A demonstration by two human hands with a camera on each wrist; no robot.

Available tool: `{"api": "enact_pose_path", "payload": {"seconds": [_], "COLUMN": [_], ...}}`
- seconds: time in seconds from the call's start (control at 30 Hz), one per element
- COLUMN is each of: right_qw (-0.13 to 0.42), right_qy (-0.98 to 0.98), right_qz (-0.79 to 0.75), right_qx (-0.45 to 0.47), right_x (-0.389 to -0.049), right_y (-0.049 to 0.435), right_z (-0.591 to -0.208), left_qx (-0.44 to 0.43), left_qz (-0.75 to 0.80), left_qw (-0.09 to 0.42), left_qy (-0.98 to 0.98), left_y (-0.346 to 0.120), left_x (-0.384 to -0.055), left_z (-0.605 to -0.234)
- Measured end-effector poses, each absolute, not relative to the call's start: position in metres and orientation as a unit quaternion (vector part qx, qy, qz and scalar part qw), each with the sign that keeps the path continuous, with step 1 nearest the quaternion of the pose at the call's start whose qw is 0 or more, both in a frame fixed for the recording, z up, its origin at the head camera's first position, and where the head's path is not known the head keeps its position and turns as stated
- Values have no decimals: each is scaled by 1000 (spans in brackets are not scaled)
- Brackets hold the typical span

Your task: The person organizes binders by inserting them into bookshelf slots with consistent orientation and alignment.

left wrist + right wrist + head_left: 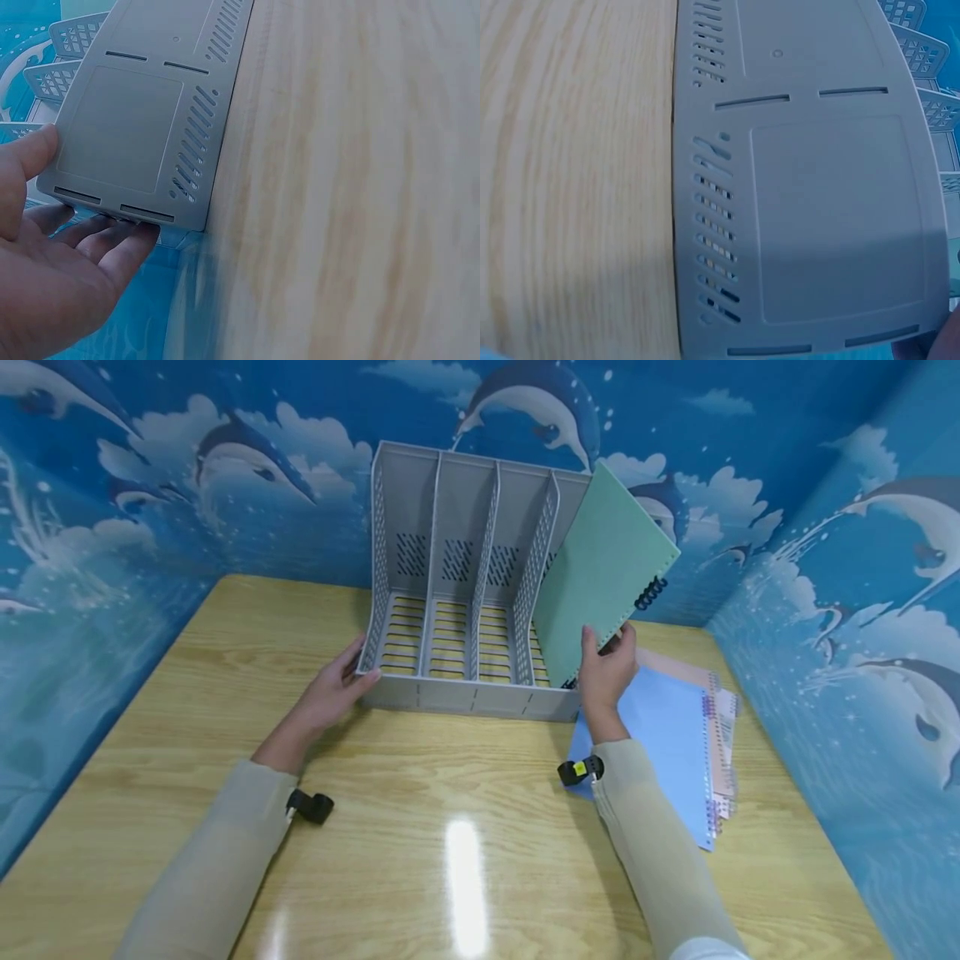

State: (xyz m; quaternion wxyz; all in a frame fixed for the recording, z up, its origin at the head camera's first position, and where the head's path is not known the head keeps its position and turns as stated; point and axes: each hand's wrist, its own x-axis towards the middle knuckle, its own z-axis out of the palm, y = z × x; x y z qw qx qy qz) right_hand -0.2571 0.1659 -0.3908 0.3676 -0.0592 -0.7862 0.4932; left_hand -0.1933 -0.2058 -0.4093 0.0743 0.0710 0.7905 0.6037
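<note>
A grey file rack (pixel 450 695) with upright perforated dividers stands at the back of the wooden table. My left hand (pixel 331 690) grips its front left corner, thumb over the front edge and fingers round the side; the left wrist view shows this hand (pixel 71 266) at the rack's end. With my right hand (pixel 606 677) I hold a mint green notebook (pixel 600 556) by its lower right edge, thumb on the cover. The notebook leans in the rack's rightmost compartment, its black binding rings (pixel 650 594) facing right. Only a sliver of the right hand shows in the right wrist view.
Right of the rack lies a stack of spiral notebooks, a blue one (pixel 667 743) on top and a pinkish one (pixel 705 681) underneath. Walls printed with dolphins (pixel 247 460) border the table (pixel 420 793) at the back and sides.
</note>
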Motion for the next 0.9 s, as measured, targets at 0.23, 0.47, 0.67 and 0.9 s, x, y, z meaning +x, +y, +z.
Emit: {"api": "enact_pose_path", "payload": {"seconds": [0.23, 0.47, 0.67, 0.9], "right_qw": [347, 323, 315, 308], "right_qy": [-785, -792, -796, -797], "right_qz": [511, 517, 516, 519], "right_qx": [-51, -48, -35, -30], "right_x": [-253, -246, -241, -235], "right_y": [169, 175, 183, 190], "right_z": [-392, -389, -385, -382], "left_qx": [69, 63, 58, 52], "left_qz": [603, 609, 617, 619], "left_qw": [80, 82, 78, 72], "left_qy": [791, 786, 781, 780], "left_y": [-206, -206, -203, -202], "left_x": [-196, -196, -194, -195], "left_z": [-411, -411, -408, -409]}}
